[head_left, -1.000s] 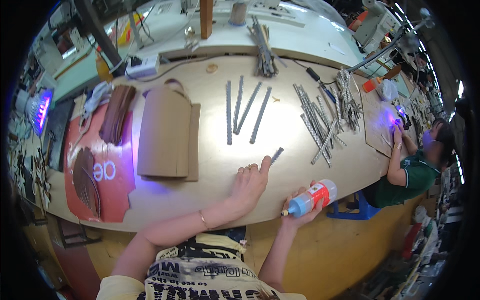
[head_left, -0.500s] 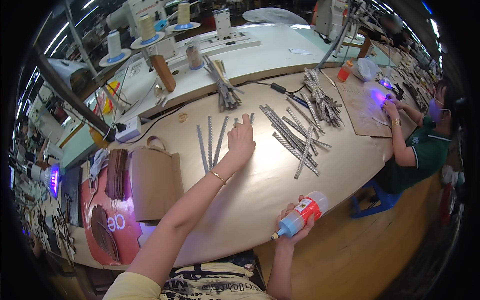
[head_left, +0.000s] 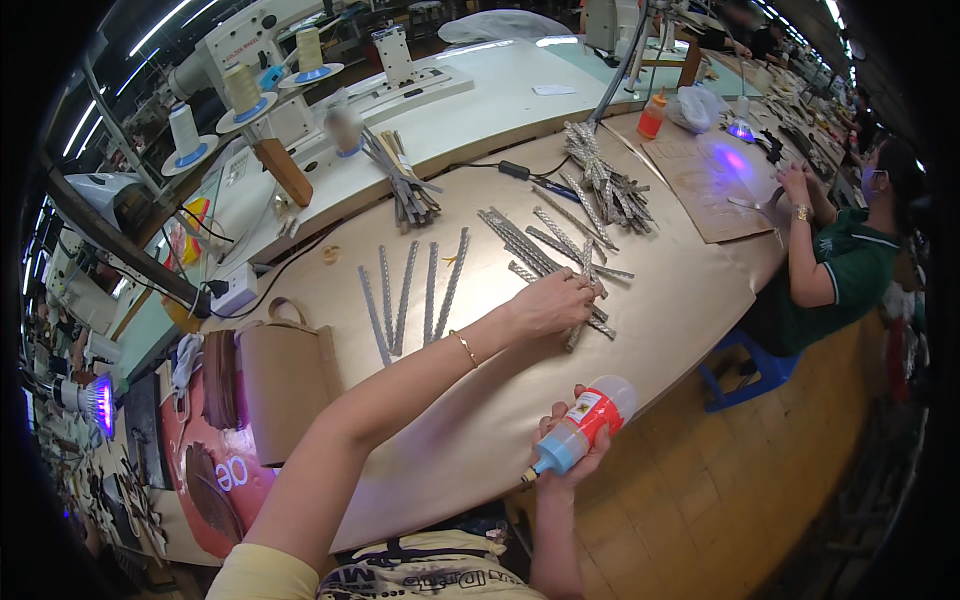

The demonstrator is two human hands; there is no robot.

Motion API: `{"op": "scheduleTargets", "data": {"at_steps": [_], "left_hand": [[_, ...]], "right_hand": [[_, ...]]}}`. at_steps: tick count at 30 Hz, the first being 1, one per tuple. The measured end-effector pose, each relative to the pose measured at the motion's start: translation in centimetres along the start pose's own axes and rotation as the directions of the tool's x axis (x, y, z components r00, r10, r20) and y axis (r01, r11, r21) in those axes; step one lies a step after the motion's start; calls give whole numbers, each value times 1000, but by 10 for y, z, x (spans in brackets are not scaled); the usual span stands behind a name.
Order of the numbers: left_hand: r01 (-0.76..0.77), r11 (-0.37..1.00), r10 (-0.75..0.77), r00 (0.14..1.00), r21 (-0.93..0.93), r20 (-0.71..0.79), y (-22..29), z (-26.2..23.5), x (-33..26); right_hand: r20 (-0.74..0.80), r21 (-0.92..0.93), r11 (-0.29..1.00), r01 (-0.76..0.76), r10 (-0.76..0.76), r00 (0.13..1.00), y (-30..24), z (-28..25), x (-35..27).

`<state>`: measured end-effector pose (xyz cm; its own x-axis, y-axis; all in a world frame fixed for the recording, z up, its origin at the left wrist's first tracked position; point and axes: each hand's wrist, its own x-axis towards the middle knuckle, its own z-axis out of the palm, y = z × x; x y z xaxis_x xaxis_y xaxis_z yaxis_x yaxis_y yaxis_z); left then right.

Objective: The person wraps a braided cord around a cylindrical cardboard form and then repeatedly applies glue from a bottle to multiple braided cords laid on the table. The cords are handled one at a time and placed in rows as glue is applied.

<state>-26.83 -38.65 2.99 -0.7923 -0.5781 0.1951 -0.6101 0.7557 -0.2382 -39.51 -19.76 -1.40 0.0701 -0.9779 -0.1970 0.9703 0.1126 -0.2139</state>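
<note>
My left hand point(head_left: 548, 302) reaches out over the tan table point(head_left: 650, 300) and rests its fingers on a loose pile of grey perforated strips point(head_left: 545, 250). Several more grey strips point(head_left: 415, 290) lie side by side to the left of my arm. My right hand point(head_left: 565, 455) hangs just off the table's near edge and grips a glue bottle point(head_left: 585, 425) with a blue lower part, a red and white label and its nozzle pointing down to the left.
A brown bag point(head_left: 285, 385) and a red mat point(head_left: 205, 480) lie at the left. Another strip bundle point(head_left: 605, 180) and a darker bundle point(head_left: 405, 185) sit further back. A person in a green shirt point(head_left: 845, 275) works at the right under violet light. Sewing machines point(head_left: 280, 70) stand behind.
My left hand has swung right, from the row of parallel strips to the loose pile. My head has turned right. The right hand still holds the bottle off the table edge.
</note>
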Motion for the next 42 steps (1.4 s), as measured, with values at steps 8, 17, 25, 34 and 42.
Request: {"op": "scheduleTargets", "data": {"at_steps": [8,17,25,34,42], "left_hand": [[204,775,-564,651,-599,-508,22,-76,-25],[658,-13,-612,590,-753,527,87,-119,-190],[737,436,-823,559,-516,104,142,-74,-222],[666,605,-730,683,-436,31,132,-48,-218],[699,638,-703,700,-322,125,120,-40,-202]], "right_hand": [[-29,-22,1000,15,-16,999,1,3,0],[64,-27,999,-30,32,997,-6,1,5],[169,-22,997,-72,74,983,-9,0,10],[-43,-562,810,167,-231,972,8,20,9],[361,-858,188,479,-443,821,25,63,42]]}}
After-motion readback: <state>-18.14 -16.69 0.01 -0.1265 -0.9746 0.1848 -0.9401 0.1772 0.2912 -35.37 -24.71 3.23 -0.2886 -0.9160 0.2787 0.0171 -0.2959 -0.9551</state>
